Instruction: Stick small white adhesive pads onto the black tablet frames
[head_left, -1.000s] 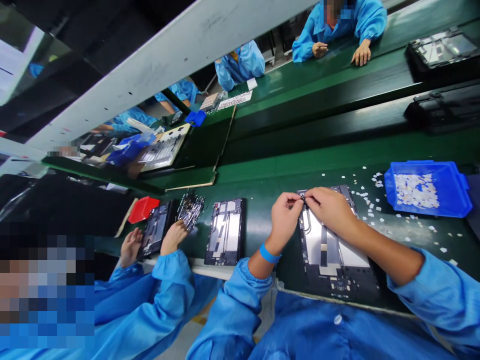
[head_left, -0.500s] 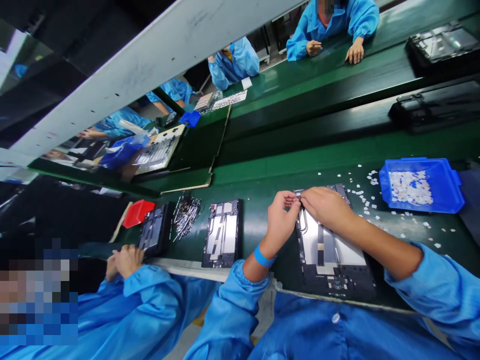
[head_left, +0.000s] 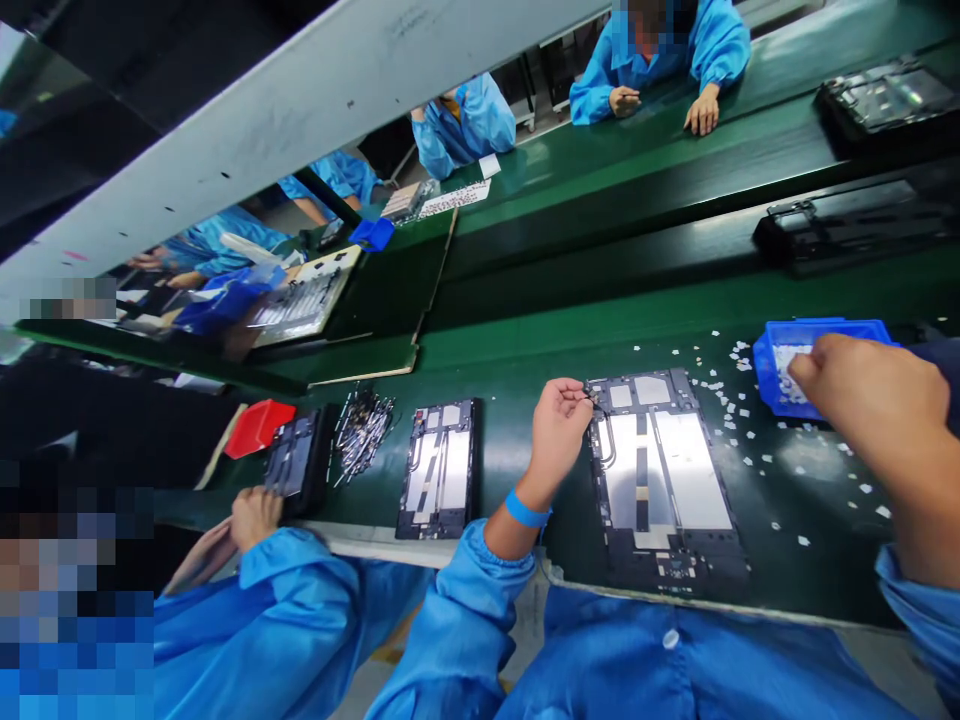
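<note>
A dark tablet frame [head_left: 664, 480] with silver plates lies on the green bench in front of me. My left hand [head_left: 559, 430] rests at its top left corner, fingers curled and pinching a small dark part against the frame. My right hand [head_left: 870, 390] is out over the blue tray [head_left: 772, 375] of small white pieces, fingers bent, pinching at the pieces. What the right fingers hold cannot be made out.
Small white scraps [head_left: 739, 405] litter the bench beside the tray. A second frame [head_left: 439, 465], a pile of dark small parts [head_left: 360, 430] and a red tray [head_left: 255, 425] lie to the left, near a co-worker's hand [head_left: 255, 515]. Other blue-coated workers sit across the conveyor.
My right hand left the frame's top edge and moved right to the blue tray. My left hand stayed at the frame corner. The co-worker's hands drew back toward the bench edge.
</note>
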